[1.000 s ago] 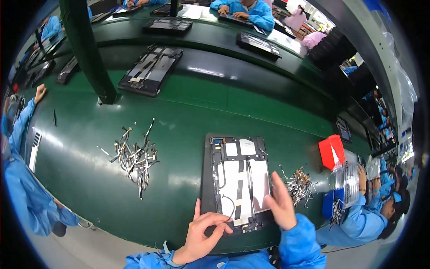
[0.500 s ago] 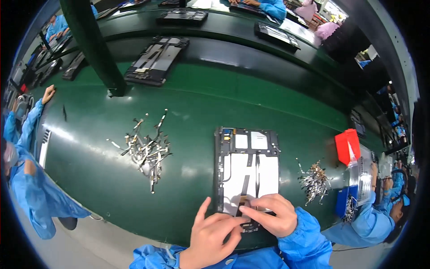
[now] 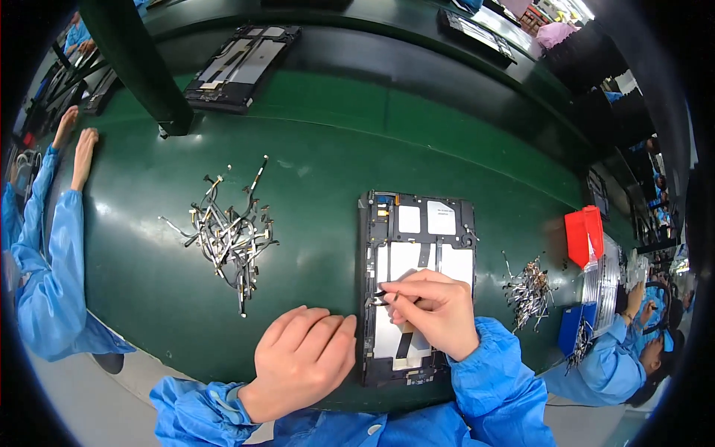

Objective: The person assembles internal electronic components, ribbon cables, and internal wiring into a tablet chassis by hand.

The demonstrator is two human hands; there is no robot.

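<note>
An opened tablet-like device [image 3: 381, 366], with a black frame and pale silver panels, lies on the bench in front of me. My right hand [image 3: 436, 309] is over its middle, thumb and forefinger pinched on a thin black cable [image 3: 380, 294] near the device's left edge. Much of that cable is hidden by the fingers. My left hand [image 3: 309, 361] rests on the bench just left of the device, fingers loosely bent and holding nothing visible. A dark flat strip [image 3: 404, 345] runs down the device below my right hand.
A pile of flat cables [image 3: 231, 238] lies to the left, a smaller heap of small parts [image 3: 530, 294] to the right. Beyond that are a red bin [image 3: 583, 237] and a blue bin [image 3: 577, 328]. A green post [image 3: 145, 71] stands far left. Co-workers' blue sleeves [image 3: 63, 253] show at both sides.
My left hand has left the device's lower end and come down on the bench to its left. My right hand has moved up and left, to the cable at the device's left side.
</note>
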